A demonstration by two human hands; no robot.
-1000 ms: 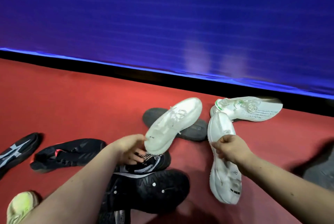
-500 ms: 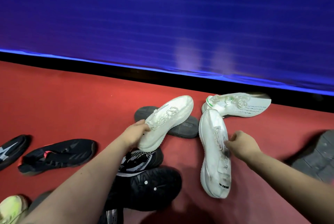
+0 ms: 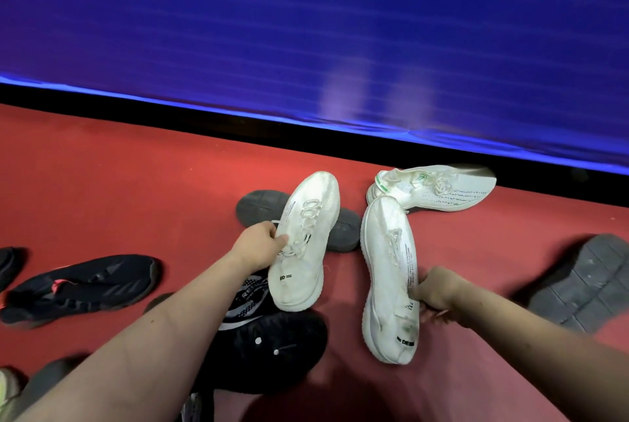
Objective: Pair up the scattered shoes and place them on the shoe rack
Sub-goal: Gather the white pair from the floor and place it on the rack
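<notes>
Head view: nearest, under the left forearm, a black shoe with white dots (image 3: 272, 350) lies on the red carpet (image 3: 136, 183). A black-and-white knit shoe (image 3: 248, 299) lies partly on it, just below the left grip. The left hand (image 3: 258, 244) grips a white shoe (image 3: 306, 244) by its side at the laces, thumb on top, toe pointing away, and holds it above the knit one. To the right, near but apart, the right hand (image 3: 437, 292) curls its fingers round the collar of a second white shoe (image 3: 388, 272). This shoe looks like the first and is rolled onto its side, toe away; whether its heel touches the carpet I cannot tell. Left of the left grip lies a black shoe with a pink mark (image 3: 81, 282). Right of the right grip, a grey shoe (image 3: 585, 285) shows its sole. Beyond the left grip a dark grey shoe (image 3: 262, 205) lies sole up, partly hidden by the held shoe. Beyond the right grip a white shoe with green trim (image 3: 439, 188) lies just at the held shoe's toe. Farthest stands a blue wall (image 3: 306, 30).
</notes>
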